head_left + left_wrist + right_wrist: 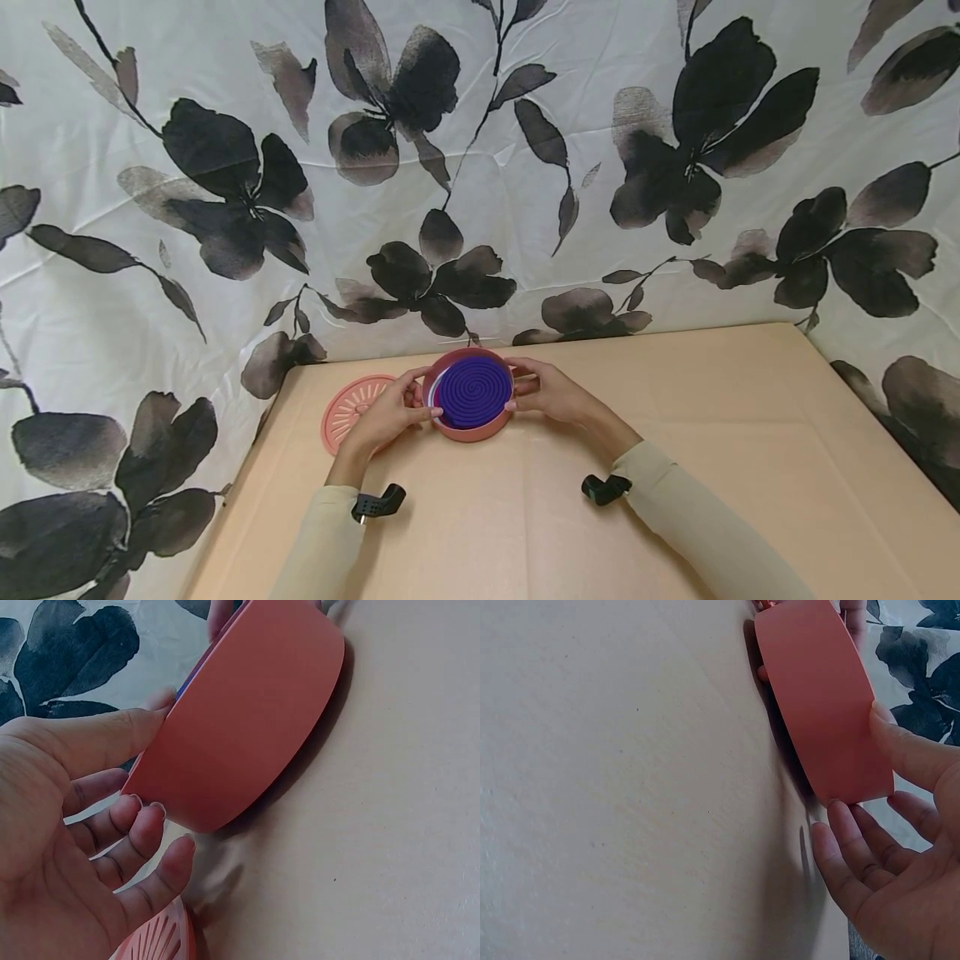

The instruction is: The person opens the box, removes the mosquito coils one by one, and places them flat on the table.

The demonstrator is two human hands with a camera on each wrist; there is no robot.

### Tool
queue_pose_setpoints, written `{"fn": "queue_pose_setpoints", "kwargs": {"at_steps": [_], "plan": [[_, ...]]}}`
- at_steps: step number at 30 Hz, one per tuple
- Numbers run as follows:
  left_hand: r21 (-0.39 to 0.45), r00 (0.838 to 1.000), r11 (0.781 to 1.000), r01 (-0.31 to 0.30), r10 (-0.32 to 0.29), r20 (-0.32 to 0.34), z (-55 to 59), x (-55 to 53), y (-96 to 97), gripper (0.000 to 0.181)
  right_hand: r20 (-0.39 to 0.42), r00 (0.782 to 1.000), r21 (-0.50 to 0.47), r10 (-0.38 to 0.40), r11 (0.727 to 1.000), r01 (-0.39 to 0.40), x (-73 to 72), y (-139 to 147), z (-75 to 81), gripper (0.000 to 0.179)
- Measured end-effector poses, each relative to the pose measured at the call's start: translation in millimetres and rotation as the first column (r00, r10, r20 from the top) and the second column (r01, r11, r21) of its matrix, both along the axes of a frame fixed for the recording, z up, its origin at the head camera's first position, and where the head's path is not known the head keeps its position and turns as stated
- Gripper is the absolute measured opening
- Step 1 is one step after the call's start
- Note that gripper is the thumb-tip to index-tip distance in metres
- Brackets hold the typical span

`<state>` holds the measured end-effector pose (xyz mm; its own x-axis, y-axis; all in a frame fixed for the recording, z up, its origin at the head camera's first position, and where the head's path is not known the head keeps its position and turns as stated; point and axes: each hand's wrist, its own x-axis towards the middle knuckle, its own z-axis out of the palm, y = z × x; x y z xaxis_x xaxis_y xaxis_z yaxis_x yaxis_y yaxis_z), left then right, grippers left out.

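Note:
Both hands grip a round coral-red holder (468, 435) from opposite sides, near the far edge of the table. Inside it lies a purple disc (474, 392) with a spiral pattern, probably a coaster; a pale edge shows along its left side. My left hand (390, 417) has its thumb over the rim by the disc and its fingers at the outer wall. On the other side, my right hand (551, 390) holds the wall between thumb and fingers. In both wrist views the smooth holder wall (240, 712) stands tilted, with a shadow on the tabletop beside it.
A coral-red slotted round lid (352, 404) lies flat on the table, partly under the left hand. The pale tan tabletop (712, 433) extends to the right and toward the person. Behind it hangs a white cloth (570, 50) printed with dark flowers.

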<state>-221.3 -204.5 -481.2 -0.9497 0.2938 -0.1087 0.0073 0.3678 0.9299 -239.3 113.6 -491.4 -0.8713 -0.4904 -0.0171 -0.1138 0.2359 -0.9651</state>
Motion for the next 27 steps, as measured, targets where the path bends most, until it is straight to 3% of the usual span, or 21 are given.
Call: {"fn": "queue_pose_setpoints", "kwargs": {"at_steps": [27], "plan": [[0.06,0.998,0.996,-0.067,0.067,0.0,-6.1,-4.3,2.6,0.077,0.01,1.0,0.014,0.022,1.0,-0.022,-10.4,2.3,1.4,0.077]]}}
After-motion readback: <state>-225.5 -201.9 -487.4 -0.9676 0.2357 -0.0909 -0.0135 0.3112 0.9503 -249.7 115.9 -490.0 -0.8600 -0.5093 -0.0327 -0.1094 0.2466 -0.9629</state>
